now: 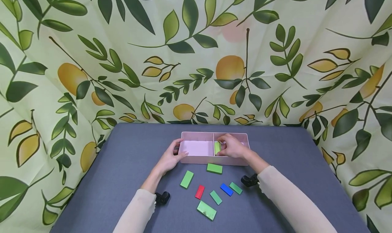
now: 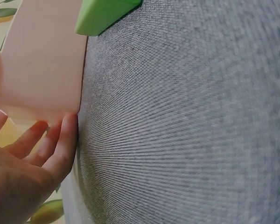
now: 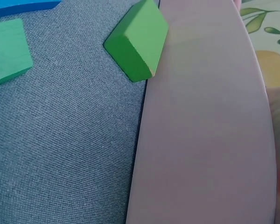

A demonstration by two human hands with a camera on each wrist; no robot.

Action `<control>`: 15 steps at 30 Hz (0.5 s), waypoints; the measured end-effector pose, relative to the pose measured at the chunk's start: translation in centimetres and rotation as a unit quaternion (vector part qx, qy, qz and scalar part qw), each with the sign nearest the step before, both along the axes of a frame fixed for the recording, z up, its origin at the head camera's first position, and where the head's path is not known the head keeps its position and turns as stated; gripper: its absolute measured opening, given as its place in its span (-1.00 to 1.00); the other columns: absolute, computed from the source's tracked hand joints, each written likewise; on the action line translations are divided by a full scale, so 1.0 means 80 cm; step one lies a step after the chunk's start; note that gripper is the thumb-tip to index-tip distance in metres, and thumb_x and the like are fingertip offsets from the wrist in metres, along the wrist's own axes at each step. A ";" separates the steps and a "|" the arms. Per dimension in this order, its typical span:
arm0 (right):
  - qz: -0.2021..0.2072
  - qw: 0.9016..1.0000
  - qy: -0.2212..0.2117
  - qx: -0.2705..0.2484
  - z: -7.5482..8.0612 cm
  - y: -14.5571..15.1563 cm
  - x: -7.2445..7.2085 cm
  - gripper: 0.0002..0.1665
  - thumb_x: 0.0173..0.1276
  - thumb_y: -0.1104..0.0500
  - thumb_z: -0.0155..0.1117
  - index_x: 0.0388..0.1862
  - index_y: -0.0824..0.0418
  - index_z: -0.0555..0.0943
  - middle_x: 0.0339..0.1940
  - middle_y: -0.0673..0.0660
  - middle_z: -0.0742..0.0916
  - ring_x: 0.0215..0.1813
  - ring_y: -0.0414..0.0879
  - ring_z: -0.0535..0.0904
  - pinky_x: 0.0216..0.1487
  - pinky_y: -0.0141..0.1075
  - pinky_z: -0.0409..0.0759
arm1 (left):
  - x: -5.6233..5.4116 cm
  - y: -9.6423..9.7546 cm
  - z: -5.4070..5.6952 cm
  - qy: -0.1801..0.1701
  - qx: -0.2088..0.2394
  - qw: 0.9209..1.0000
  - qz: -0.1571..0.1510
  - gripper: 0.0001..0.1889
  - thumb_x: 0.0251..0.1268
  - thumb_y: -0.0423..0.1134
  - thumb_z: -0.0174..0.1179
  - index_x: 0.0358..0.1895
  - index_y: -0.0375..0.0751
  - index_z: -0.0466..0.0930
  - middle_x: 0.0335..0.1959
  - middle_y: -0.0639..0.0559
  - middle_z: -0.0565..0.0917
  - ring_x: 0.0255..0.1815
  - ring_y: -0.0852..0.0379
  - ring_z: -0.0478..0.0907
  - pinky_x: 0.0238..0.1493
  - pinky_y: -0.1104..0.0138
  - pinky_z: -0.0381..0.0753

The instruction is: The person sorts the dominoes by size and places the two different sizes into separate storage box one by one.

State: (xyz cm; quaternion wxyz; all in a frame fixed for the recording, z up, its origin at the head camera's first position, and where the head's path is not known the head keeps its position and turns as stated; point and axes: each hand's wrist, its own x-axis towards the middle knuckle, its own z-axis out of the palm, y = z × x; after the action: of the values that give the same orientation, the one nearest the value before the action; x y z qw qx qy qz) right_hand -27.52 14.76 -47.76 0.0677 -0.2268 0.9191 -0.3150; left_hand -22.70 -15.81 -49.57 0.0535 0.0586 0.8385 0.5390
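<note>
A pink box (image 1: 196,160) with a divider stands at the table's far side. My left hand (image 1: 169,158) grips its left end, the thumb over the front rim; in the left wrist view, fingertips (image 2: 67,122) touch the end wall. Inside the right compartment, my right hand (image 1: 233,147) pinches a light green block (image 1: 217,148) at its two ends, right beside the divider. The right wrist view shows only the box's front wall (image 3: 200,116) and a sliver of that hand. A green block (image 1: 214,168) lies just in front of the box.
On the blue-grey table (image 1: 122,178) lie more blocks: two larger green ones (image 1: 186,179), a red one (image 1: 199,192), a blue one (image 1: 226,189) and two small green ones (image 1: 215,197). A leaf-patterned cloth (image 1: 196,62) hangs behind and at the sides.
</note>
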 end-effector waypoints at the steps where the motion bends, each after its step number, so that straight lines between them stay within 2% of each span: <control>1: -0.001 1.000 0.001 0.001 0.000 0.001 0.001 -0.27 0.11 0.13 0.63 0.20 0.42 0.59 0.14 0.30 0.61 -0.09 0.00 0.55 -0.04 -0.18 0.54 | 0.000 0.001 0.000 0.000 -0.001 1.000 0.000 -0.30 0.36 -0.10 0.36 0.50 -0.08 0.31 0.39 -0.23 0.43 0.20 -0.19 0.49 0.10 -0.03 0.49; 9: 0.005 1.000 0.021 -0.011 0.010 0.015 0.012 -0.36 0.18 0.18 0.58 0.19 0.42 0.59 0.06 0.31 0.64 -0.21 -0.10 0.58 -0.20 -0.27 0.57 | 0.001 0.001 -0.002 -0.002 -0.003 1.000 -0.006 -0.29 0.36 -0.09 0.36 0.51 -0.08 0.30 0.40 -0.24 0.42 0.19 -0.20 0.49 0.09 -0.02 0.50; 15: 0.014 0.997 0.057 -0.048 0.032 0.024 0.034 -0.43 0.21 0.22 0.55 0.17 0.38 0.61 0.01 0.27 0.66 -0.22 -0.10 0.59 -0.26 -0.29 0.60 | 0.000 -0.002 -0.001 -0.001 -0.009 1.000 -0.006 -0.30 0.36 -0.10 0.36 0.51 -0.07 0.30 0.40 -0.22 0.42 0.19 -0.20 0.48 0.11 -0.04 0.50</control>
State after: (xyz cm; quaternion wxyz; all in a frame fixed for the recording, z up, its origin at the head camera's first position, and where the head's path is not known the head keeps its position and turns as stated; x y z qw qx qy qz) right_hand -24.84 16.70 -45.22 0.0083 -0.2600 0.9021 -0.3442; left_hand -22.73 -15.93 -49.66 0.0586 0.0625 0.8430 0.5310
